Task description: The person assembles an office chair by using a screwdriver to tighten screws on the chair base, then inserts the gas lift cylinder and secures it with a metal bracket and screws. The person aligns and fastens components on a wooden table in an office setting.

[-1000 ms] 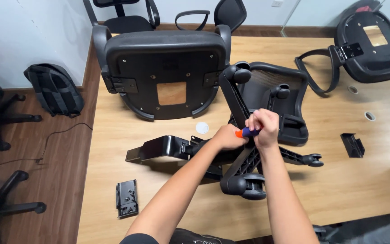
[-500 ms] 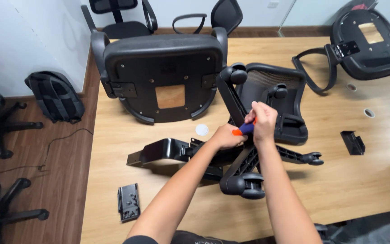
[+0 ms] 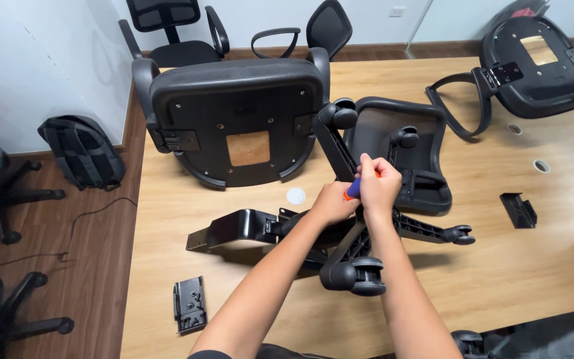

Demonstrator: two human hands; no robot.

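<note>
Both hands sat over the hub of the black wheeled chair base [image 3: 367, 246], which lay on its side near the middle of the wooden table [image 3: 553, 266], closer to the near edge. My right hand [image 3: 379, 186] was closed around the tool with the orange and blue handle [image 3: 352, 189], handle mostly hidden in the fist. My left hand [image 3: 332, 203] was curled against the hub just left of the tool, touching the right hand; couldn't tell if it actually gripped anything.

A black mechanism arm [image 3: 234, 229] stuck out leftward from the hub. One caster [image 3: 355, 274] pointed at the near edge, another [image 3: 461, 234] to the right.

Upturned seat pan [image 3: 237, 119] sat toward the far left edge. Mesh backrest [image 3: 406, 146] lay just behind the hands. A small black bracket [image 3: 189, 304] sat near the near left corner, another black part [image 3: 518, 209] toward the right edge. A white disc [image 3: 295, 196] lay just left of my left hand.
</note>
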